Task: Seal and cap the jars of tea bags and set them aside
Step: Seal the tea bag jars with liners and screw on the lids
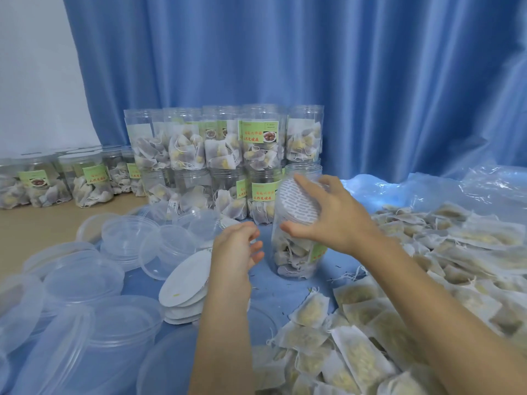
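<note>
A clear jar of tea bags (293, 252) stands on the blue sheet in the middle. My right hand (333, 215) holds a round white seal disc (298, 202) tilted over the jar's mouth, thumb below it and fingers above. My left hand (239, 246) hovers just left of the jar with loosely curled fingers, holding nothing. A stack of white seal discs (185, 286) lies under my left forearm. Clear plastic caps (128, 238) are spread across the left side.
Filled jars (228, 155) are stacked two high at the back, with more jars (57, 181) on the wooden surface at far left. Loose tea bags (427, 280) cover the right side. Blue curtain (313, 67) hangs behind.
</note>
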Tool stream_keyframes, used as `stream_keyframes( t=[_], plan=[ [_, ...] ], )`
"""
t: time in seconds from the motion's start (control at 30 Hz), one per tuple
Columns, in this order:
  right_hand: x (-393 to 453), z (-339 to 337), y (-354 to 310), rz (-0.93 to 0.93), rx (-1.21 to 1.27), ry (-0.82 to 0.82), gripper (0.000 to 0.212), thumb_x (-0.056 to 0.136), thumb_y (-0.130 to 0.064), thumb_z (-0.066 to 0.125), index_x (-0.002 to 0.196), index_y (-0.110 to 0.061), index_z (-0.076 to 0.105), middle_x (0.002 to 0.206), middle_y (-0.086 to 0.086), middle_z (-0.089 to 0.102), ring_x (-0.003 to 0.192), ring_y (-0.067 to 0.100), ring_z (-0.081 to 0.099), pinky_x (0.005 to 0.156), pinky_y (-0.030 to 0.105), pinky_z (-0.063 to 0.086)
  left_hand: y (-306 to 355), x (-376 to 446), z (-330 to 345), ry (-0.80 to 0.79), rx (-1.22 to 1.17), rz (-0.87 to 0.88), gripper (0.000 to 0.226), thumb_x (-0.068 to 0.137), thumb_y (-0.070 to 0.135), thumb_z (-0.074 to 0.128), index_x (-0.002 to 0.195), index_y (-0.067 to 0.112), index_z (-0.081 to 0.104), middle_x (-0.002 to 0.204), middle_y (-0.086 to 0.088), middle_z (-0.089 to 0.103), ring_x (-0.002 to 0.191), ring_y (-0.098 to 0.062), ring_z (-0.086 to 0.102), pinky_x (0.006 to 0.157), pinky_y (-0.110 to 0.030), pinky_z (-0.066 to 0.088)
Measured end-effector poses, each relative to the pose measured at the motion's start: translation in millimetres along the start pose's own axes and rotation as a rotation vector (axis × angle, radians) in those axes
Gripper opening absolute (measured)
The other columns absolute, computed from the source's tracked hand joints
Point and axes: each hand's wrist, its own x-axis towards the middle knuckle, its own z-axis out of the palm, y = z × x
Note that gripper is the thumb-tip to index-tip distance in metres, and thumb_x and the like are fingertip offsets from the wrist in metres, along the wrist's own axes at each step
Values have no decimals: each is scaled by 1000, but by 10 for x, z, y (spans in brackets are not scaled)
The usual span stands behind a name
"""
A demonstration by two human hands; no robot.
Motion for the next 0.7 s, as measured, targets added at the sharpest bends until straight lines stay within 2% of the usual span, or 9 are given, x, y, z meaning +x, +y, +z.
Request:
stream_keyframes(
  t=[0.1, 0.17, 0.27, 0.33, 0.4, 0.47, 0.53, 0.6, 0.7],
  plan=[
    [-101, -49, 49, -22, 100, 76, 94, 58, -70, 62, 142, -50, 26, 146, -4, 27, 133, 13, 34, 103, 35, 36, -62, -43, 190, 0, 157, 90, 24, 87, 6, 56, 110, 14, 58, 96, -1, 56, 77, -8, 51, 67, -21, 43],
    [-90, -94, 53, -23, 256, 152, 90, 61, -64, 69, 141, -50, 29, 140, -6, 32, 127, 6, 37, 103, 28, 36, -106, -59, 237, 10, 196, 113, 23, 86, 11, 61, 108, 17, 55, 100, 1, 57, 83, -11, 53, 70, -25, 42],
    [-76, -166, 15, -41, 595, 316, 82, 67, -55, 74, 137, -53, 33, 131, -13, 42, 114, -12, 39, 93, 2, 28, -104, -57, 185, 42, 107, 113, 30, 83, 26, 68, 109, 16, 56, 104, 1, 64, 96, -16, 59, 82, -30, 46],
    [-82, -201, -48, -33, 822, 346, 76, 67, -55, 70, 135, -54, 36, 133, -21, 43, 117, -17, 37, 94, 0, 29, -40, -56, 129, 33, -31, 121, 46, 77, 35, 72, 116, 23, 53, 109, 7, 64, 101, -15, 59, 82, -29, 47],
    [-87, -185, -117, -23, 977, 292, 73, 64, -61, 67, 131, -56, 38, 140, -18, 43, 129, -2, 40, 106, 26, 38, 45, -62, 79, -6, -148, 130, 61, 73, 38, 74, 127, 25, 51, 113, 7, 66, 103, -18, 63, 84, -37, 53],
    [-98, -171, -173, -20, 1034, 194, 76, 61, -66, 63, 131, -56, 35, 146, -11, 39, 134, 12, 39, 109, 47, 37, 115, -60, 28, -3, -190, 167, 56, 75, 34, 74, 126, 23, 55, 108, 4, 70, 98, -17, 68, 83, -42, 55],
    [-108, -201, -167, -43, 999, 79, 71, 62, -69, 58, 128, -59, 32, 145, -13, 41, 132, 11, 41, 109, 47, 36, 150, -47, -33, 37, -188, 184, 49, 76, 31, 74, 122, 21, 59, 106, 0, 71, 97, -19, 68, 77, -40, 57],
    [-103, -269, -102, -45, 981, -49, 53, 71, -66, 52, 121, -63, 36, 128, -24, 52, 116, 2, 53, 102, 40, 44, 161, -23, -120, 63, -194, 179, 43, 77, 29, 73, 117, 22, 61, 101, 1, 70, 91, -17, 68, 74, -38, 56],
    [-81, -348, 17, -49, 966, -150, 50, 74, -53, 63, 119, -61, 45, 94, -23, 66, 83, 1, 65, 70, 22, 56, 170, -9, -227, 48, -169, 173, 32, 76, 27, 72, 107, 23, 63, 93, 2, 69, 87, -18, 68, 80, -41, 55]
  ],
)
